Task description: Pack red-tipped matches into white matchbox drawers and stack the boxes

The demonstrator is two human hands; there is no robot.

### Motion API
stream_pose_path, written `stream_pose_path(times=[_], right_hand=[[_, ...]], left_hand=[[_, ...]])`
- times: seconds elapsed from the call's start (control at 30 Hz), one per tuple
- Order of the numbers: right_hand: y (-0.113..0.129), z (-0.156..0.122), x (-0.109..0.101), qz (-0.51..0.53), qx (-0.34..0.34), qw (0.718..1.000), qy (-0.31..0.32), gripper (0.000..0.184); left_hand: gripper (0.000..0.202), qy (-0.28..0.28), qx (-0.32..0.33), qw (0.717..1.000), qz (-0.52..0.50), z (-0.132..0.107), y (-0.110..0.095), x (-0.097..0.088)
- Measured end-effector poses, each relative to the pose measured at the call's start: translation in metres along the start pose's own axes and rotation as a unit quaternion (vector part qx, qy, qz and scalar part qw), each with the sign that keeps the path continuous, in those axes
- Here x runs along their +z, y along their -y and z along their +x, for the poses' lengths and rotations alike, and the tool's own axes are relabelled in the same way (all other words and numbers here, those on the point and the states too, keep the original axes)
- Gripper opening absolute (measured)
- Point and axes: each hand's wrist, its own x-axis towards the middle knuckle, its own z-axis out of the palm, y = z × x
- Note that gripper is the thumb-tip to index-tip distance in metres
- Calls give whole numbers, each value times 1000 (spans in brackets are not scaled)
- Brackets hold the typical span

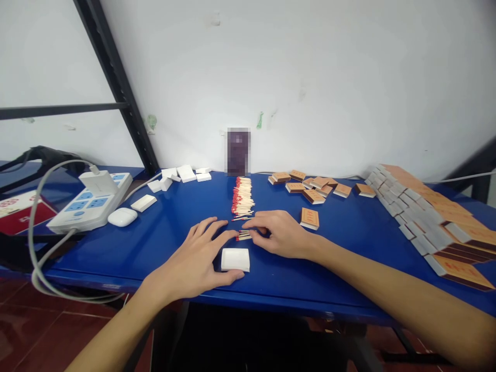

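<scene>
The matchsticks are cream and red-tipped, the counter blue, the matchbox tray white, the matchboxes orange, seemingly red-printed.

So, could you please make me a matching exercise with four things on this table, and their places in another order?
Things:
1. White tray
2. Match pile
3. Power strip
4. Stacked matchboxes

Places:
A. At the right side of the blue table
B. In the middle, with red heads toward the left
C. Between thumb and forefinger of the left hand
D. At the left side, with a white plug in it

Right pairs: 1-C, 2-B, 3-D, 4-A
</scene>
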Motion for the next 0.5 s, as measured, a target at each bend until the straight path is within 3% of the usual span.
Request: stream_pose_path(times=[0.27,0.5], right_hand=[[-9,9,0,-28,123,992,-6,23],[-16,16,0,-26,132,991,26,12]], left_hand=[[71,19,-3,1000,19,1,-2,-1],[68,14,-5,1000,11,2,-3,-1]])
